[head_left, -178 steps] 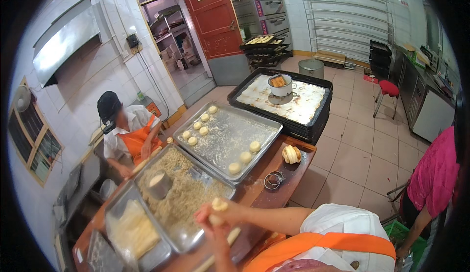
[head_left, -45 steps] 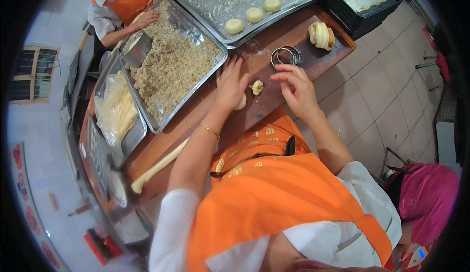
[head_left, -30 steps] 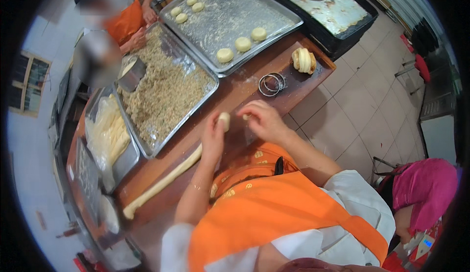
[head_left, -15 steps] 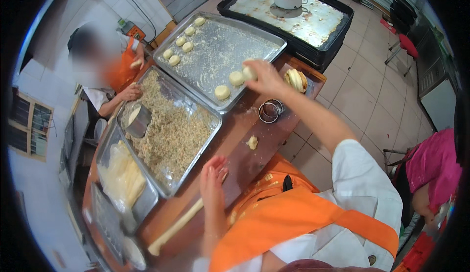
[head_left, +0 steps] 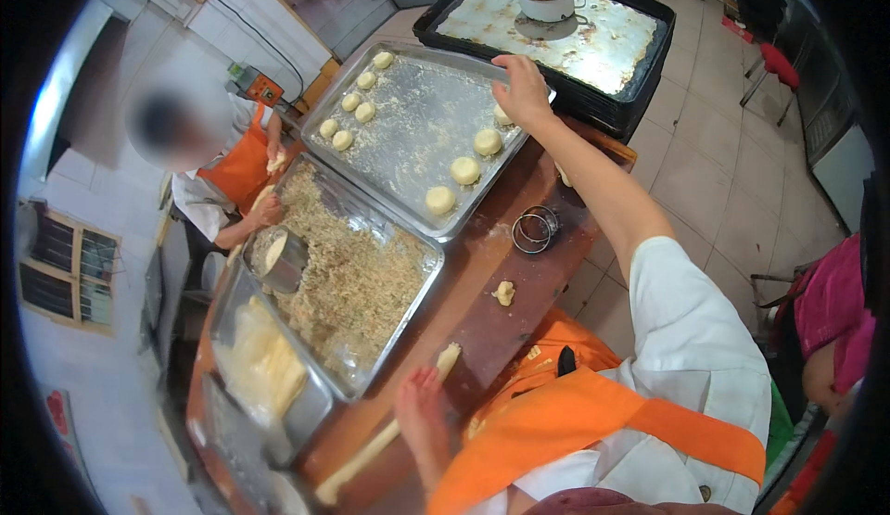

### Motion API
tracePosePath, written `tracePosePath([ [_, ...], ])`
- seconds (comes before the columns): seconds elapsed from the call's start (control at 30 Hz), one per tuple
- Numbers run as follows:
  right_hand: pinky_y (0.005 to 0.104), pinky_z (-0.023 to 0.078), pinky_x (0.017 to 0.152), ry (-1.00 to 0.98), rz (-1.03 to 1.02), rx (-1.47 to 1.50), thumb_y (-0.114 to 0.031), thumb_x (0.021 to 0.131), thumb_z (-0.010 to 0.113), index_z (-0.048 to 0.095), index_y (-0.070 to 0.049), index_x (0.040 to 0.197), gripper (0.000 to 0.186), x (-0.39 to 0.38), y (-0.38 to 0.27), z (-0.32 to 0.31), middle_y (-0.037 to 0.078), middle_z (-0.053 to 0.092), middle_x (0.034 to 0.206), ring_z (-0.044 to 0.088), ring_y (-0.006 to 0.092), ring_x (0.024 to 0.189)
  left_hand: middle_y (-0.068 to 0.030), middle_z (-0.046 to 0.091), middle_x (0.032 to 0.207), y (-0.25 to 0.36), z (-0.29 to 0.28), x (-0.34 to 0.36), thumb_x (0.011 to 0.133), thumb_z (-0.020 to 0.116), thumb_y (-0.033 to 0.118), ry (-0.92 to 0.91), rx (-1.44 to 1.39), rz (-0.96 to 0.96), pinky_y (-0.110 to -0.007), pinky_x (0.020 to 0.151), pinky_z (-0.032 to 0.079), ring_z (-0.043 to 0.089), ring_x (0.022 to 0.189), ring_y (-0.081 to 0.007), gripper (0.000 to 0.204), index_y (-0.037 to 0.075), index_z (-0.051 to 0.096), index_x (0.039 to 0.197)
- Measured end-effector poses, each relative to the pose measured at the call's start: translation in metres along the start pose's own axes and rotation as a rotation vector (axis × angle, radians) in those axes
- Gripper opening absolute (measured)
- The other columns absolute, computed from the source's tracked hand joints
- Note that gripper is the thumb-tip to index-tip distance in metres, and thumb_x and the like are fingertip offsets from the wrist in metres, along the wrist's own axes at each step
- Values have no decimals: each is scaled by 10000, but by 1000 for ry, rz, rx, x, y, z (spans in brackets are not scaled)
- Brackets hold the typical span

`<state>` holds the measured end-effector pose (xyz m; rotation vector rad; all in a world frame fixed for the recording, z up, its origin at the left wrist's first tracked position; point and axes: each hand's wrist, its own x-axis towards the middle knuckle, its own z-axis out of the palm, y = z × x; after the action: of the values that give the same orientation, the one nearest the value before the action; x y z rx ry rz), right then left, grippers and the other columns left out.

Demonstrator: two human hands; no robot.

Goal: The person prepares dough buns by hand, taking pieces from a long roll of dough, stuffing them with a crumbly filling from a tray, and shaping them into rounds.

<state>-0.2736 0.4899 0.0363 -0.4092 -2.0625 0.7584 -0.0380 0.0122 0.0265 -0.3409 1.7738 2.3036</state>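
My right hand (head_left: pixel 521 89), its fingers apart and slightly bent, is over the right edge of the floured metal tray (head_left: pixel 311 130), beside a pale dough disc (head_left: pixel 503 116). More discs (head_left: pixel 465 171) lie along that tray. My left hand (head_left: pixel 422 394), slightly blurred, is open with fingers loosely bent against a long dough rope (head_left: pixel 369 455) on the wooden table (head_left: pixel 565 251). A small dough lump (head_left: pixel 503 292) and metal rings (head_left: pixel 534 230) lie between my hands. A tray of crumbly mixture (head_left: pixel 366 302) holds a metal container (head_left: pixel 287 269); beside it lies bagged dough (head_left: pixel 269 367).
A co-worker in an orange apron (head_left: pixel 232 170) handles dough across the table. Stacked black trays (head_left: pixel 630 93) bear a white pot (head_left: pixel 544 5). A red stool (head_left: pixel 779 67) stands on the tiled floor. Another person in pink (head_left: pixel 834 297) is at the right edge.
My right hand has carried a dough disc from the table onto the tray, now reaching farther up, with one more disc in that row. My left hand has moved lower along the dough rope.
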Motion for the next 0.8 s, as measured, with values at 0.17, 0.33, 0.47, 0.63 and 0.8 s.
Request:
tracePosePath([
  [0.17,234,423,654,-380,497,1352,-3,821,560,603,-61,863,83,-50,-63,-33,32,622,842,512,97,697,-126,653,1092,-11,-20,12,1025,527,149,49,155,137,-304,866,521,645,1005,-207,259,-17,573,1219],
  [0.33,313,499,656,-862,-39,475,-51,873,621,642,-49,940,70,-169,-150,-91,70,634,838,608,175,712,-156,596,1054,-11,-25,19,852,711,109,-3,1128,637,-422,878,465,576,1007,-325,335,-5,613,1152],
  [0.47,371,515,647,-1008,-260,400,-68,849,686,657,-52,926,84,-253,-156,-74,118,638,857,638,289,731,-159,545,1194,-16,-27,8,740,804,127,-39,1414,527,-438,949,378,507,1118,-356,548,13,587,1230],
  [0.63,410,500,739,-979,-503,383,-73,773,741,660,-52,924,174,-288,-183,-43,111,622,907,618,320,854,-133,557,1106,-32,-32,8,727,795,64,64,1314,614,-443,926,375,516,1076,-328,431,21,642,1128],
  [0.8,446,457,837,-995,-808,282,-119,732,755,637,-71,1010,306,-294,-206,-20,118,581,1026,556,337,1037,-88,581,1031,-41,-35,23,728,779,83,52,1255,694,-450,954,359,538,1034,-313,329,55,652,1030],
])
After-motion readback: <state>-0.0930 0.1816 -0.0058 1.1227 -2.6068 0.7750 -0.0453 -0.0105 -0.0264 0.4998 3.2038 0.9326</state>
